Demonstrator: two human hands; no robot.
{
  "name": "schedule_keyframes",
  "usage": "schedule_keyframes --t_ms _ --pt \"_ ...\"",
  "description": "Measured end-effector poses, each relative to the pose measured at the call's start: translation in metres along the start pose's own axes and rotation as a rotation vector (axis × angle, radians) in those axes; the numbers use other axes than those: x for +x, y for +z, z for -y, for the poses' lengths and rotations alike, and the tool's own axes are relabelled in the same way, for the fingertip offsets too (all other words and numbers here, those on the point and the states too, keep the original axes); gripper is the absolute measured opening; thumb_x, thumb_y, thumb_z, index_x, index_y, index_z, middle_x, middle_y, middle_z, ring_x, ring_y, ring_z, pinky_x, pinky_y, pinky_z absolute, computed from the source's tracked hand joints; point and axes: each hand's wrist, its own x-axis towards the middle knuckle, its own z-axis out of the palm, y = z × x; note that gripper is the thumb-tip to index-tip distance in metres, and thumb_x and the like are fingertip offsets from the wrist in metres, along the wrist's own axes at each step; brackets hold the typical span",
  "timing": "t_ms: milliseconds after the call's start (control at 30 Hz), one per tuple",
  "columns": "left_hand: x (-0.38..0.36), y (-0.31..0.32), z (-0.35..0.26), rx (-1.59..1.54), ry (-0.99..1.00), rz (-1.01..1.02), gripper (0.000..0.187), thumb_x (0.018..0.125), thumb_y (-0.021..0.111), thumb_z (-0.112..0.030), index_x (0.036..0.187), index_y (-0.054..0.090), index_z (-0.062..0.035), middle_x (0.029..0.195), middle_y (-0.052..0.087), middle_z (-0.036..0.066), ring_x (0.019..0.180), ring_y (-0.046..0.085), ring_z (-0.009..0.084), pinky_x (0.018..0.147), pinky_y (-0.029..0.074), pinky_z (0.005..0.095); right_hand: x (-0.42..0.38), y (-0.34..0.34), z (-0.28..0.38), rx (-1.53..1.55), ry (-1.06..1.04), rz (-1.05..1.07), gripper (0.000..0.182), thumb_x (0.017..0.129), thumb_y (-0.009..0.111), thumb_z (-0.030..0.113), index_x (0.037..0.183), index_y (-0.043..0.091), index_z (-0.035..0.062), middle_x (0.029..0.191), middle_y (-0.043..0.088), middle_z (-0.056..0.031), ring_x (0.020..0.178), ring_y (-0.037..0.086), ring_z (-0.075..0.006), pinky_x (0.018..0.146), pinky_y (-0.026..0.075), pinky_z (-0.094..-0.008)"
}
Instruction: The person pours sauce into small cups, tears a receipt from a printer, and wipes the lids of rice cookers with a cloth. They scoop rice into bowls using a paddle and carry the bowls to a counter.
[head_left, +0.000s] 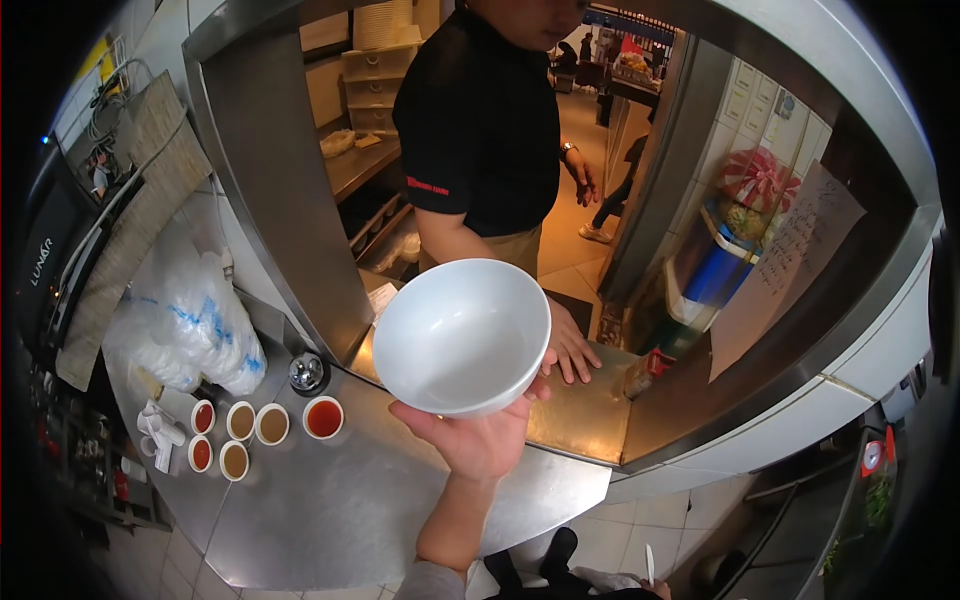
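A white bowl rests tilted in my left hand, held up in front of the serving window. My thumb lies at its near left side and my fingers curl round its right side; inside, the bowl is bare. Low at the bottom edge, my right hand shows only in part, closed on a knife with its pale blade pointing up. Behind the bowl, a co-worker in a black shirt stands with one hand flat on the window ledge.
Several small cups of red and brown sauce stand on the steel counter. A round metal-topped container and clear plastic bags are behind them. A handwritten sheet hangs at the right of the window frame.
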Motion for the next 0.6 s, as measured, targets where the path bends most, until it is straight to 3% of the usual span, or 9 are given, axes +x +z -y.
schedule_keyframes --t_ms 133,333,567,600 --pt "0.002 -0.001 -0.001 -0.022 -0.024 0.056 0.089 0.067 0.04 -0.078 0.134 0.027 -0.0214 0.127 0.038 0.013 0.094 0.051 0.033 0.059 0.048 0.0299 -0.003 -0.001 0.006 0.008 -0.038 -0.072 0.047 0.08 0.053 0.047 0.09 0.062 0.0017 0.073 0.061 -0.0225 0.068 0.062 -0.0285 0.058 0.045 -0.0401" --pt "0.003 -0.004 0.002 -0.01 -0.034 0.09 0.093 0.064 0.038 -0.082 0.133 0.028 -0.0199 0.125 0.039 0.014 0.089 0.05 0.0298 0.057 0.045 0.0278 0.0 -0.004 0.012 -0.051 0.036 0.004 0.048 0.08 0.054 0.047 0.089 0.062 0.001 0.07 0.06 -0.0241 0.064 0.06 -0.0314 0.055 0.045 -0.0409" --pt "0.0 0.003 0.006 0.153 -0.032 -0.084 0.092 0.064 0.036 -0.082 0.131 0.03 -0.0189 0.119 0.043 0.008 0.078 0.048 0.0264 0.054 0.041 0.0287 0.0 -0.009 0.025 -0.005 0.099 0.069 0.052 0.081 0.052 0.049 0.09 0.062 -0.002 0.077 0.061 -0.0252 0.073 0.061 -0.0343 0.062 0.045 -0.042" --pt "-0.002 0.006 0.006 0.152 -0.031 -0.094 0.092 0.064 0.036 -0.082 0.131 0.03 -0.0189 0.119 0.043 0.008 0.078 0.048 0.0264 0.054 0.041 0.0287 0.004 -0.009 0.029 -0.105 0.102 0.104 0.055 0.082 0.05 0.05 0.091 0.061 -0.0029 0.079 0.061 -0.0255 0.077 0.06 -0.036 0.065 0.045 -0.0426"
